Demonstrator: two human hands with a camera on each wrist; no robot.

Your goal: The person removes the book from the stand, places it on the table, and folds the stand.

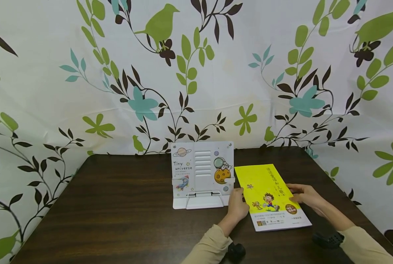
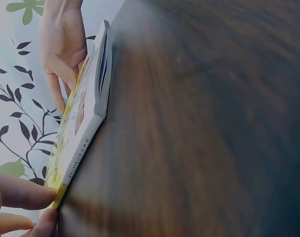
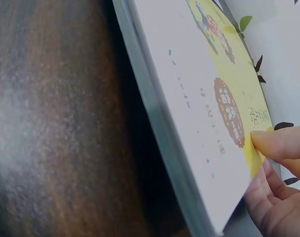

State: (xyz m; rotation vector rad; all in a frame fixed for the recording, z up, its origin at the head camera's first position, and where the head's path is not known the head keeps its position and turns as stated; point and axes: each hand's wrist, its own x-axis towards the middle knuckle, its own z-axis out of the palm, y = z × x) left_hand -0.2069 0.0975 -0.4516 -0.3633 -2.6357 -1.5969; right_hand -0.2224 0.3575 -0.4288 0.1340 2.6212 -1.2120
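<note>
A yellow and white book with a cartoon child on its cover lies face up over the right half of the table. My left hand pinches its left edge; in the left wrist view the thumb and fingers meet at the spine. On the opposite side my right hand grips the right edge. Its thumb presses on the cover, with the other fingers below the edge. Just left of the book stands a white book stand with space drawings, its wire rest folded out in front.
The dark brown wooden table extends to the left of the stand. Behind it hangs a white cloth printed with leaves and birds. Dark wrist devices show near both sleeves.
</note>
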